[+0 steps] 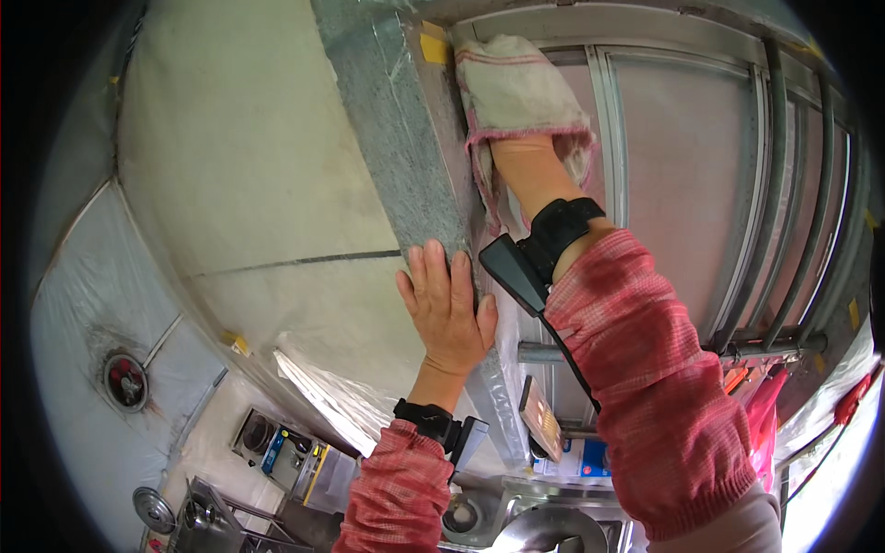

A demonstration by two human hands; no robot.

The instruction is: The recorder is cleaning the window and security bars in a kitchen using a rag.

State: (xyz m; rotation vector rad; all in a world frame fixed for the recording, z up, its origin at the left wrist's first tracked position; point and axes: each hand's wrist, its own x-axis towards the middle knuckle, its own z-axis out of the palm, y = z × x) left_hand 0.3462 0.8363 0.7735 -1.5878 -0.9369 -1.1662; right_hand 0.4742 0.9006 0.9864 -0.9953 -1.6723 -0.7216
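Note:
My right hand (527, 153) reaches up to the corner of a metal-framed sliding window (681, 173). A whitish cloth with red stripes and a pink edge (522, 90) covers its fingers and palm, so the grip under it is hidden. My left hand (446, 301) lies flat, fingers a little apart, on the edge of a grey wall strip (397, 138) beside the window recess, and holds nothing. Both wrists wear black straps with dark devices, and both forearms have red checked sleeves.
Metal bars (771, 207) cross the window at the right. Below are a gas stove (553, 529) with a large pan, a boxed item (543, 418) on the sill, and a dish rack (207, 518). An exhaust fan (126, 380) sits in the left wall. Pink bags (764, 415) hang at the right.

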